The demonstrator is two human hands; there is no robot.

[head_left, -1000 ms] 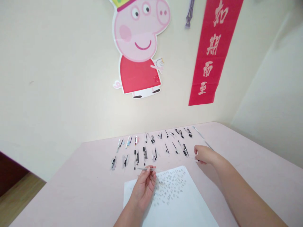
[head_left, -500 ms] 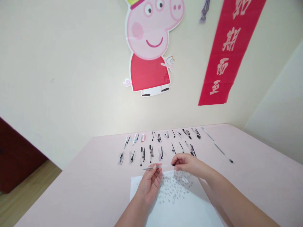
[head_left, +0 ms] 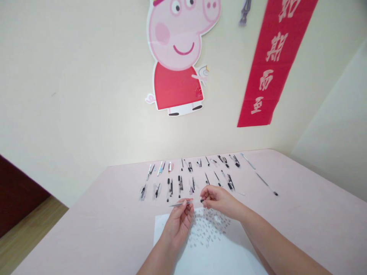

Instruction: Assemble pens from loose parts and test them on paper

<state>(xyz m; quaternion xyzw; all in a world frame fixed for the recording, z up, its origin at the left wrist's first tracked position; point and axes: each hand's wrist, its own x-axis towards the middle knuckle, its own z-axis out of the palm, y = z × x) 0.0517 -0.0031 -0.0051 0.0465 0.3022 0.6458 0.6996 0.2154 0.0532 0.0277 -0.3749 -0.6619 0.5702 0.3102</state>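
Note:
My left hand (head_left: 180,221) pinches a slim pen barrel (head_left: 174,205), its grey pointed end to the left and its clear end to the right. Facing that clear end, my right hand (head_left: 220,198) grips a small black pen cap (head_left: 202,200) between thumb and fingers. Only a small gap seems to lie between cap and barrel; whether they touch is hard to make out. Below both hands, a white sheet (head_left: 220,256) bears many tiny dark pieces or marks (head_left: 208,231), too small to name.
Two rows of disassembled pens (head_left: 169,189) lie behind my hands on the pale pink table (head_left: 94,221). At the right are a light blue pen (head_left: 248,161) and a long thin pen (head_left: 266,184) with a black end. The wall (head_left: 86,95) rises at the table's back edge.
My right hand has moved left with the black cap, closer to the barrel's clear end. The left hand keeps its hold, and the whole view has shifted slightly.

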